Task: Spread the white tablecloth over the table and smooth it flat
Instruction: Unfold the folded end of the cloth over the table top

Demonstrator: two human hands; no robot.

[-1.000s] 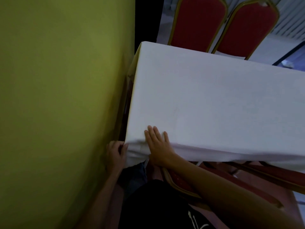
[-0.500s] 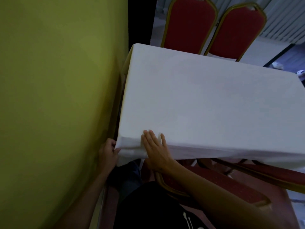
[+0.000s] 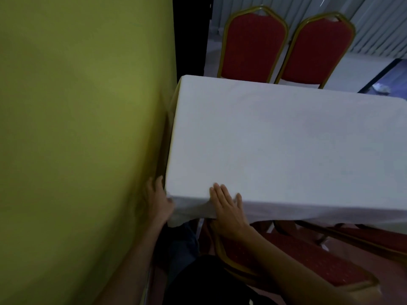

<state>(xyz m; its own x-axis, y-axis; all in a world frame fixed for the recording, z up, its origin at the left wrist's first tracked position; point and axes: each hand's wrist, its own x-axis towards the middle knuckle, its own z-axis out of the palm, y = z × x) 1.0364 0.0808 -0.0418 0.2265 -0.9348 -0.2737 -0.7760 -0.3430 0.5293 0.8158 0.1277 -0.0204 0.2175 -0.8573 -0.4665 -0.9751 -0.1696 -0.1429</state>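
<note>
The white tablecloth [image 3: 275,146] covers the whole table top and hangs over the near edge and the left side. My right hand [image 3: 228,205] lies flat on the cloth at the near edge, close to the near left corner, fingers together and pointing away from me. My left hand [image 3: 159,200] is at that corner, down beside the table in the gap next to the wall, its fingers against the hanging cloth; whether they pinch the cloth is hidden. Small folds gather in the overhang between my two hands.
A yellow-green wall [image 3: 77,139] runs close along the table's left side, leaving a narrow gap. Two red chairs with gold frames [image 3: 284,47] stand at the far side. Another red chair [image 3: 297,254] is tucked under the near edge, by my right arm.
My left hand has slid from under the corner up along the table's left side. My right hand stays flat on the near edge. The view has shifted slightly.
</note>
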